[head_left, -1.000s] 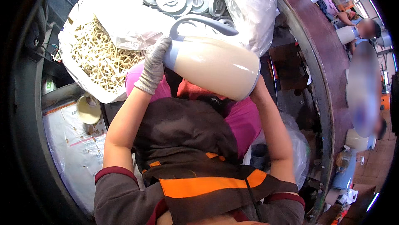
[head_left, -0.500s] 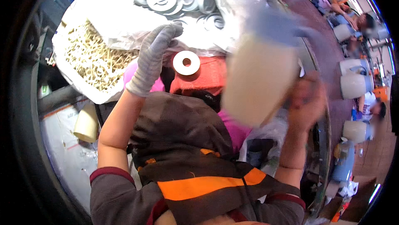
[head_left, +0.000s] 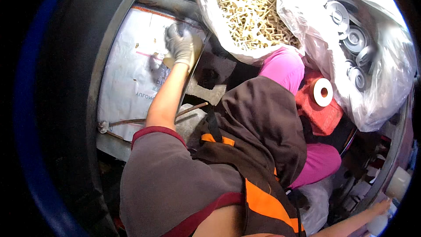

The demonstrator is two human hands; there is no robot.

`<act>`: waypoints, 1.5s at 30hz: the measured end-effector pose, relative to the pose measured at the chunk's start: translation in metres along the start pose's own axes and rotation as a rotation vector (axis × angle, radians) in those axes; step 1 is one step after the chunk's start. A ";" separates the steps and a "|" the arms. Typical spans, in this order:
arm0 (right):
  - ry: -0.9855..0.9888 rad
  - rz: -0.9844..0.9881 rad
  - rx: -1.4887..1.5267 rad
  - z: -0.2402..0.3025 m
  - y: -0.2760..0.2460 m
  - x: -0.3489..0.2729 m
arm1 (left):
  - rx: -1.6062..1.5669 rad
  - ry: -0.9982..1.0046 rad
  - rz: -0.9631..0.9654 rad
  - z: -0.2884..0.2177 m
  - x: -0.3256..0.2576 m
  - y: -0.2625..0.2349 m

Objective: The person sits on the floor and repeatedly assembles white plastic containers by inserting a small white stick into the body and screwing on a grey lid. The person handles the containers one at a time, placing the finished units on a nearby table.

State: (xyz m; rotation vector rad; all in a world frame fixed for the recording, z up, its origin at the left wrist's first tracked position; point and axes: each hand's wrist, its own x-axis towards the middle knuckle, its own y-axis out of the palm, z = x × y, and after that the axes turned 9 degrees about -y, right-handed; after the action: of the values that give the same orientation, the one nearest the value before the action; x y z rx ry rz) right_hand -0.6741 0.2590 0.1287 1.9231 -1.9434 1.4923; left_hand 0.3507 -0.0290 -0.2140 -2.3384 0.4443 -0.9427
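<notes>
At the left, my left hand (head_left: 179, 47), in a pale grey glove, reaches down onto a cream-coloured cylinder (head_left: 198, 47). Its fingers curl over the cylinder, which shows on both sides of the hand; the fingertips are blurred. The cylinder is over a white printed sheet (head_left: 127, 72). My bare right hand (head_left: 380, 207) is stretched far out at the lower right rim. It is beside a cream container (head_left: 399, 183) and other cream and blue parts, too small and bent to tell its grip.
A white sack (head_left: 245, 13) of small beige pieces stands ahead, next to a clear plastic bag (head_left: 368, 105) holding grey round lids (head_left: 356, 40). A white ring (head_left: 323, 92) sits on a red block (head_left: 315, 114) by my knees. A thin stick (head_left: 193, 109) lies near my left forearm.
The view has swung left. My right hand has moved from the blurred cream and blue container before me to the far right. My left hand has gone from beside the lids bag to the cylinder.
</notes>
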 end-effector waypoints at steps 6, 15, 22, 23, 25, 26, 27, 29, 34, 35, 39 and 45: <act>0.301 0.031 1.020 0.266 -0.160 0.012 | 0.086 -0.837 0.118 0.112 -0.028 -0.004; 0.073 0.085 1.536 0.425 -0.243 -0.017 | -1.287 -1.076 0.576 0.081 0.030 -0.027; -0.421 0.351 1.900 0.496 -0.316 -0.064 | -1.170 -0.778 0.932 -0.121 -0.001 -0.064; -0.495 0.374 1.914 0.496 -0.333 -0.063 | -1.128 -0.672 1.079 -0.143 -0.007 -0.068; -0.746 0.261 1.937 0.490 -0.343 -0.064 | -1.025 -0.100 1.496 -0.177 -0.019 -0.081; -0.857 0.227 2.023 0.487 -0.353 -0.060 | -0.969 0.321 1.637 -0.193 -0.028 -0.080; -0.930 0.257 2.001 0.481 -0.358 -0.062 | -0.952 0.566 1.760 -0.210 -0.043 -0.078; -1.019 0.354 2.006 0.468 -0.363 -0.073 | -0.836 0.291 2.163 -0.243 -0.097 -0.083; -0.797 0.440 2.255 0.459 -0.335 -0.096 | -0.505 1.076 1.798 -0.273 -0.176 -0.037; -0.561 0.489 2.337 0.457 -0.320 -0.106 | -0.312 1.404 1.267 -0.303 -0.158 -0.067; -0.008 0.742 2.213 0.450 -0.305 -0.118 | -0.931 0.744 1.335 -0.319 -0.131 -0.130; -0.551 0.467 1.748 0.450 -0.309 -0.125 | -0.666 1.123 1.384 -0.325 -0.143 -0.167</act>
State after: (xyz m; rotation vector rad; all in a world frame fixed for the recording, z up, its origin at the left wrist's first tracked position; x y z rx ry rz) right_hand -0.1444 0.1454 -0.0107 2.3525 -0.8694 3.9596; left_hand 0.0344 0.0465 0.0056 -0.9824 2.6043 -1.2458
